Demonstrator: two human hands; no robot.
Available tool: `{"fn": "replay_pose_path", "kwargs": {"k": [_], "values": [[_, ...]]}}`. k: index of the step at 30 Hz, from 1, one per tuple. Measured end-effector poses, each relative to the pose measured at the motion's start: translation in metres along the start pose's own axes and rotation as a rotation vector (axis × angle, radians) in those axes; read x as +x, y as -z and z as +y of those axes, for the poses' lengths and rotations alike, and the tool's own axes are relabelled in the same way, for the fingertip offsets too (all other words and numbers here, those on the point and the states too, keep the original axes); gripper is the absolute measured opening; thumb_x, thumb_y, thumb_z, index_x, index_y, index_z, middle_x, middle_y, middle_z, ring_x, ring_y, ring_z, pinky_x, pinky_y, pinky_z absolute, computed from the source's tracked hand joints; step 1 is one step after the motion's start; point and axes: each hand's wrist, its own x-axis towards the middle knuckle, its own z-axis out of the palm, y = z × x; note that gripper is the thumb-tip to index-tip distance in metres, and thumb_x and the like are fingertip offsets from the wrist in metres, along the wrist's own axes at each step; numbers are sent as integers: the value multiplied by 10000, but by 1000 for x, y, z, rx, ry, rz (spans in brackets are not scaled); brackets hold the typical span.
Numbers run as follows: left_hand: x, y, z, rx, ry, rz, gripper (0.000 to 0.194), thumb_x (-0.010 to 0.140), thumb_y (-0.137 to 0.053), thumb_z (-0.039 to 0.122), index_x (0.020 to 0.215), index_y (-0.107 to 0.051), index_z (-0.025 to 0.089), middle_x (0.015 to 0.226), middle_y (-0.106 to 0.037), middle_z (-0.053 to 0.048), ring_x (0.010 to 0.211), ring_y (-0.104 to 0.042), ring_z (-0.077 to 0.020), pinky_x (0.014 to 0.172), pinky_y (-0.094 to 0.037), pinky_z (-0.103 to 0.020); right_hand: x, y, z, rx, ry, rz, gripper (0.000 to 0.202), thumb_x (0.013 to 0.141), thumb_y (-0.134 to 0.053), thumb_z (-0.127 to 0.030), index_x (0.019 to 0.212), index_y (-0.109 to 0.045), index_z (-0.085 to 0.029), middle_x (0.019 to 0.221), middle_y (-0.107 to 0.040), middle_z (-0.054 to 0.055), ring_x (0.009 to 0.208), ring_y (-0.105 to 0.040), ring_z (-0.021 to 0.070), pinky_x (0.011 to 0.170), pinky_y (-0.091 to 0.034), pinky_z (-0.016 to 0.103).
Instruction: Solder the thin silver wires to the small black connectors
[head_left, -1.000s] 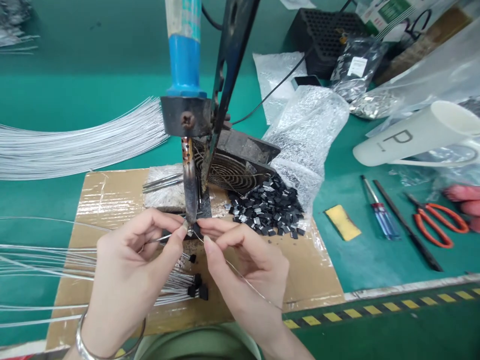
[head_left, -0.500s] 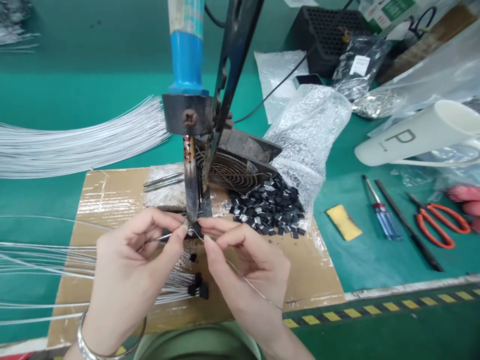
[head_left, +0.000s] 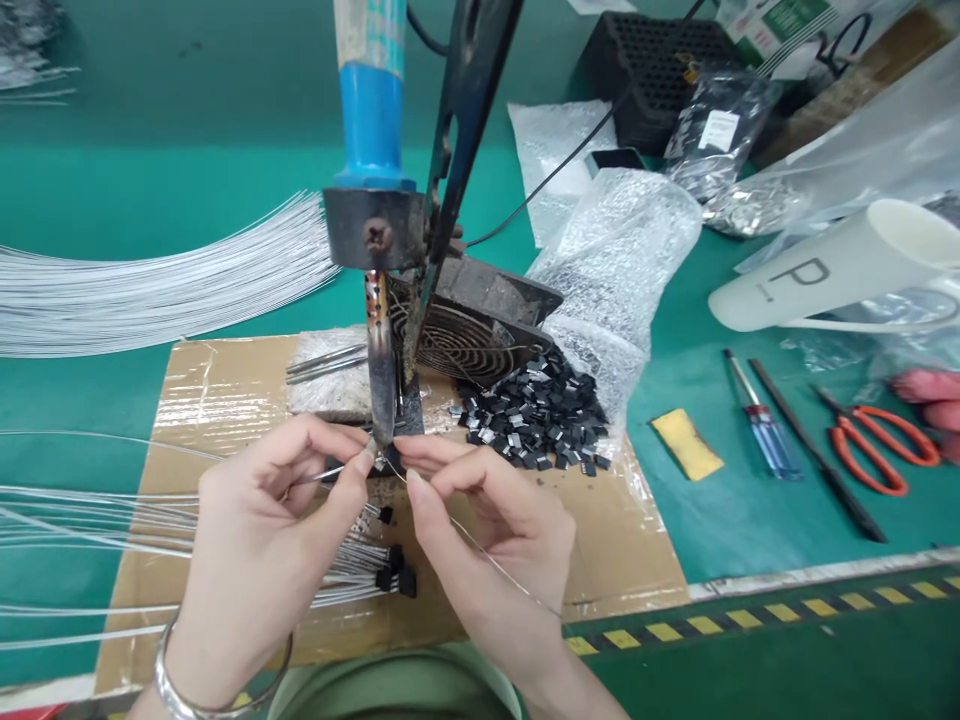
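A thin, bendable silvery wire (head_left: 491, 559) slants from just under the blue-handled soldering iron's (head_left: 371, 120) dark tapered tip toward the lower right, across the right hand (head_left: 499, 540), the nearer one, its thumb and forefinger pinched on it. The left hand's (head_left: 262, 530) fingers, nearly closed, grip a slim, pale strand (head_left: 327, 476), its end partly hidden. Brown cardboard (head_left: 607, 540) lies beneath, on the green table (head_left: 697, 380).

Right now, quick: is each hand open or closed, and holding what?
Left hand: closed in a pinch; what it holds is mostly hidden.
Right hand: closed, pinching a thin wire.
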Motion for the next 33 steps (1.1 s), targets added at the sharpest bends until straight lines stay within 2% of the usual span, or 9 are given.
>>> {"fn": "replay_pose_path", "kwargs": {"k": [7,12,15,17,19,21,23,27,33], "values": [[0,0,-2,18,6,1,48,786,-802,228,754,-776,252,776,-776,30,596,-686,-81,546,-544,-117,0,-1,0,2,-11,7,173,926,-754,-116,808,-712,-235,1105,-872,63,1064,-841,245,934,-668,359],[-3,3,-9,89,-23,-13,79,824,-813,294,777,-764,254,796,-793,2,636,-688,-128,444,-439,-159,0,3,1,-4,-7,-11,184,958,-729,-132,807,-697,-232,1100,-867,65,1044,-832,233,901,-656,344],[-9,9,-17,202,-63,-27,102,895,-774,344,842,-766,258,871,-820,-18,643,-681,-146,434,-415,-200,0,14,5,-8,-41,86,140,999,-715,-186,870,-690,-233,972,-848,44,918,-820,201,824,-651,316],[-13,13,-23,299,-132,-68,109,935,-739,336,855,-760,264,876,-821,-7,592,-639,-133,482,-463,-224,1,28,8,-21,-69,219,72,1021,-717,-237,951,-700,-234,765,-764,-15,677,-744,152,651,-609,263],[-16,16,-31,372,-228,-115,99,943,-733,303,851,-757,273,901,-820,-1,669,-685,-153,633,-554,-260,1,45,14,1,-63,333,182,1046,-701,-310,888,-720,-220,643,-647,-47,543,-622,118,544,-525,237],[-19,17,-40,412,-323,-144,74,932,-747,261,865,-767,286,973,-822,-5,873,-750,-197,824,-586,-308,0,62,20,68,-79,385,294,1047,-686,-410,870,-791,-200,712,-680,0,596,-643,138,573,-545,269],[-21,17,-48,435,-388,-132,90,927,-752,220,905,-786,300,1033,-819,-12,1008,-745,-223,925,-569,-345,-1,75,26,138,-97,446,419,1019,-665,-547,912,-848,-185,849,-766,71,694,-692,186,608,-598,320],[-24,22,-53,454,-430,-88,135,919,-768,212,981,-821,320,1075,-819,-29,1048,-726,-245,946,-572,-376,-2,86,35,167,-142,460,539,1036,-577,-615,924,-875,-180,878,-802,111,747,-714,225,603,-606,347],[-19,39,-31,510,-372,-37,98,934,-753,324,954,-847,336,1065,-841,-8,989,-784,-253,897,-632,-361,-5,84,44,140,-102,441,521,1056,-568,-589,914,-853,-176,749,-784,74,631,-694,206,598,-578,345]]}}
